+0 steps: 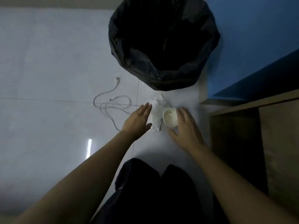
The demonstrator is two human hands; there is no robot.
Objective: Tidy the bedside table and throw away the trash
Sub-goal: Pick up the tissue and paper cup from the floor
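Note:
A white paper cup [170, 117] stands on the pale tiled floor, and crumpled white tissue [156, 110] lies just left of it. My left hand [138, 119] hovers open at the tissue's left edge, fingers spread. My right hand [186, 128] is open beside the cup's right side, fingers curved near its rim, holding nothing. A bin lined with a black bag [163, 44] stands open on the floor just beyond the trash.
A white charging cable [111, 102] lies coiled on the floor to the left. A wooden bedside table [258, 143] stands at the right, with a blue bed surface [258, 38] behind it. My dark-trousered legs [155, 191] are at the bottom centre.

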